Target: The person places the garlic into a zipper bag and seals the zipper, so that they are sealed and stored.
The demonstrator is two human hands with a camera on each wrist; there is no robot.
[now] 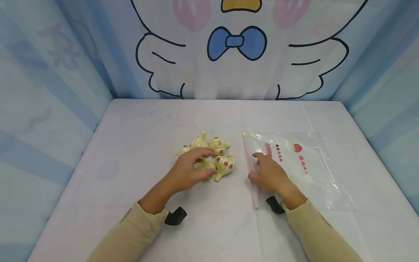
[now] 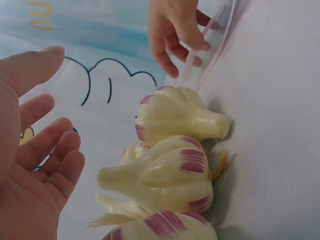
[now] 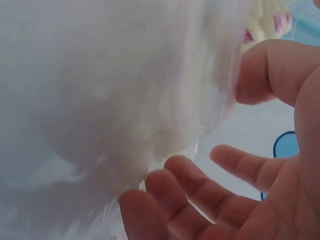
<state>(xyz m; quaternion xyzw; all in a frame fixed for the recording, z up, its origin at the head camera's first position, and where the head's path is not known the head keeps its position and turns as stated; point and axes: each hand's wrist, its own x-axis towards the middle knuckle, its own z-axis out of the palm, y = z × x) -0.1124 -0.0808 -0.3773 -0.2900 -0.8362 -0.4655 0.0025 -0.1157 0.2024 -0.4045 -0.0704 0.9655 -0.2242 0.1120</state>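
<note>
Several garlic bulbs (image 1: 224, 165), pale with purple patches and a glossy surface, sit in a cluster on the table. Over the cluster is my left hand (image 1: 187, 170), thumb and fingers spread apart with nothing between them. The left wrist view shows that hand (image 2: 37, 150) beside a garlic bulb (image 2: 165, 172), with a gap between them. A clear zip bag (image 1: 314, 171) with a pink zip edge and red prints lies flat to the right. My right hand (image 1: 270, 174) is at its zip edge. In the right wrist view, loosely bent fingers (image 3: 192, 185) lie along the plastic.
A white cloth covers the table (image 1: 131, 120). Blue and white curtains (image 1: 49, 91) stand at the left, right and back, the back one bearing a cartoon with a bow tie (image 1: 234, 42). Black wrist pieces (image 1: 175, 216) stick out at both sleeves.
</note>
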